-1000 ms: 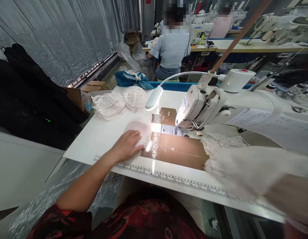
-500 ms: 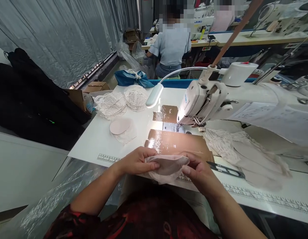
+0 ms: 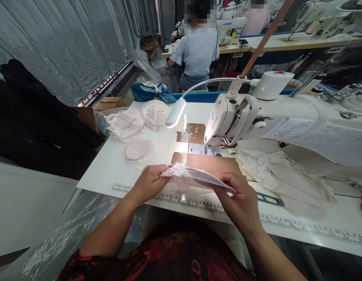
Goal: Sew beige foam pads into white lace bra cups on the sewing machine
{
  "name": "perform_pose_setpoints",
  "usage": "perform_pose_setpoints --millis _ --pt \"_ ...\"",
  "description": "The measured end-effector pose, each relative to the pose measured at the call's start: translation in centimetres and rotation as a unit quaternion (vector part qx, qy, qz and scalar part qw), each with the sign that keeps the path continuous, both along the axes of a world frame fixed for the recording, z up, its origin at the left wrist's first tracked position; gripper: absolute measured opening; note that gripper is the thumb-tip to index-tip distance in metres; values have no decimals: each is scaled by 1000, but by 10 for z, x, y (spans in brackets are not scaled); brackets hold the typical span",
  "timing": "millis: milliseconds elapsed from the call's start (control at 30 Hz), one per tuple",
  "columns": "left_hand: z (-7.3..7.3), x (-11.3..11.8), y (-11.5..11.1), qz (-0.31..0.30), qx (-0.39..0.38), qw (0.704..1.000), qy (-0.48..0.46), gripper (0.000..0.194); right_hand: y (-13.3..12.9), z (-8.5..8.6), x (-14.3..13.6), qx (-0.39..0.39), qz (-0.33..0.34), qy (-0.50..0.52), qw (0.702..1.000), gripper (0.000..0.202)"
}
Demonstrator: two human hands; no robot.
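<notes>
Between my hands hangs a pale pink cup-shaped fabric piece (image 3: 198,176) with thin sheer material on it, raised over the front part of the table. My left hand (image 3: 151,180) pinches its left end, and my right hand (image 3: 241,195) grips its right end. Just beyond is the brown plate (image 3: 210,164) in front of the white sewing machine (image 3: 228,121), whose needle area is lit. An oval pink pad (image 3: 138,149) on sheer fabric lies to the left.
White lace pieces (image 3: 126,124) sit at the back left. More lace and pads (image 3: 295,183) lie right, beside a dark green tool (image 3: 270,199). A lamp (image 3: 175,112) reaches over the table (image 3: 102,171). A person (image 3: 197,50) sits with their back turned beyond.
Both hands have lifted the piece slightly away from me and moved apart. The piece is now stretched longer, edge-on, sloping down to the right. The whole view has shifted slightly.
</notes>
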State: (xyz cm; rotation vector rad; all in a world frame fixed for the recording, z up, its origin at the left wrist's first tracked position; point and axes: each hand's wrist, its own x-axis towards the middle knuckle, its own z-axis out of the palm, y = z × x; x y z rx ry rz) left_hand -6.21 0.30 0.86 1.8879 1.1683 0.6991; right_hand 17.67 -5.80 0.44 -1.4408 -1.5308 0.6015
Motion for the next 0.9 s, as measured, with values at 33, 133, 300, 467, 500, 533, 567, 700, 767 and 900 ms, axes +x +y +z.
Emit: perform_pose_setpoints --millis 33,133,300,467,500,533,567,700,767,900 --pt "0 2 -4 -62 -89 991 -83 47 1 -2 -1 -34 20 19 999 10" --pt "3 10 -19 -228 -238 905 -269 52 4 -10 -6 -117 113 107 981 17" --pt "8 19 -25 -173 -78 947 -258 56 2 -12 -12 -159 171 173 957 21" --pt "-6 26 -12 -73 -72 981 -168 53 -4 -16 -15 -113 153 175 966 26" --pt "-10 29 -12 -86 -143 967 -195 50 -5 -19 -15 -103 141 180 968 35" --pt "-14 32 -12 -94 -215 944 -231 47 -6 -22 -14 -93 124 184 971 45" --pt "-17 35 -13 -93 -277 918 -267 44 -8 -25 -13 -83 109 184 973 54" --pt "-22 43 -20 -46 -372 857 -352 42 -7 -23 -9 -54 135 137 980 47" --pt "-22 44 -22 -34 -354 861 -364 40 -4 -15 -9 -78 199 116 970 28" --pt "-21 36 -20 -13 -302 879 -369 37 0 3 -4 -136 356 64 922 8"
